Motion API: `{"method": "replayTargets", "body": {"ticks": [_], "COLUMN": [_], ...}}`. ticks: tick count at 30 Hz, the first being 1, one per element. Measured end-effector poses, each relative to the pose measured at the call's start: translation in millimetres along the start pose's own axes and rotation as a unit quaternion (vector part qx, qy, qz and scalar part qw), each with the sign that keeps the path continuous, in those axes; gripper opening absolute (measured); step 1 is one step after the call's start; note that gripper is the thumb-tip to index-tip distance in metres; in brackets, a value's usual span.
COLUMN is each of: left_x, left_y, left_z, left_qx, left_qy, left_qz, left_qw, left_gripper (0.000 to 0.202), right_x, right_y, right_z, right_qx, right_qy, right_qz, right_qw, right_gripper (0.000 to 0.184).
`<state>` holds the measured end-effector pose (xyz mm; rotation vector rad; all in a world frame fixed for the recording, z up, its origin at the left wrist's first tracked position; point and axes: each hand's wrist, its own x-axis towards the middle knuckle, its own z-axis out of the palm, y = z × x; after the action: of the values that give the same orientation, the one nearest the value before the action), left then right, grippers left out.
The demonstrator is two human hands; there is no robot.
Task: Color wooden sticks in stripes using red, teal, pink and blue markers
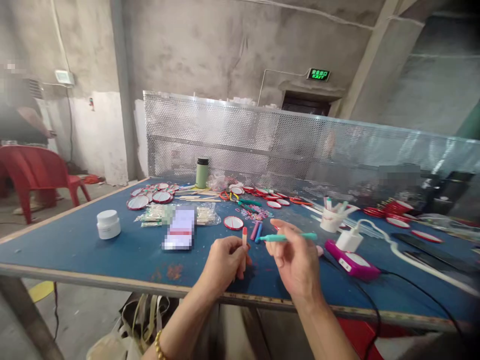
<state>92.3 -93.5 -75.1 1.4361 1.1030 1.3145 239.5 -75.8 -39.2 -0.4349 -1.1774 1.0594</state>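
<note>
Near the table's front edge, my left hand (227,260) is closed around a flat pale stick with a red tip (244,237), held upright. My right hand (296,257) grips a teal pen (285,237) between its fingers, lying level and pointing left towards the stick without touching it. Between and beyond my hands lie a blue and a purple pen (256,232) on the table. A round white disc with a red rim (233,222) lies just behind the stick.
On the blue table (135,270) are a white jar (108,224), a phone (180,227), a green bottle (201,173), a cup of pens (331,220) and a magenta device with a cable (352,260). Red-rimmed discs (162,197) lie behind. A perforated metal panel (232,135) borders the back.
</note>
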Motion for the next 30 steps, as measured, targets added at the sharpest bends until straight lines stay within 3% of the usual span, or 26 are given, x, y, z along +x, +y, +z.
{"method": "replayTargets", "body": {"ticks": [10,17,30], "left_x": [-2,-1,-5], "left_y": [4,2,6], "left_z": [-0.9,-0.4,-0.7], "left_qx": [0.039,0.002,-0.049], "left_qy": [0.0,-0.003,-0.029], "left_qz": [0.022,0.006,0.01], "left_qw": [0.999,1.0,0.998], "left_gripper": [0.027,0.026,0.023], "right_x": [-8,-24,-28], "right_y": [15,15,14], "right_z": [-3,2,1], "right_qx": [-0.153,-0.227,-0.411], "right_qy": [0.014,0.027,-0.019], "right_qz": [-0.096,-0.144,-0.244], "right_qw": [0.984,0.963,0.878], "right_gripper": [0.018,0.012,0.009]}}
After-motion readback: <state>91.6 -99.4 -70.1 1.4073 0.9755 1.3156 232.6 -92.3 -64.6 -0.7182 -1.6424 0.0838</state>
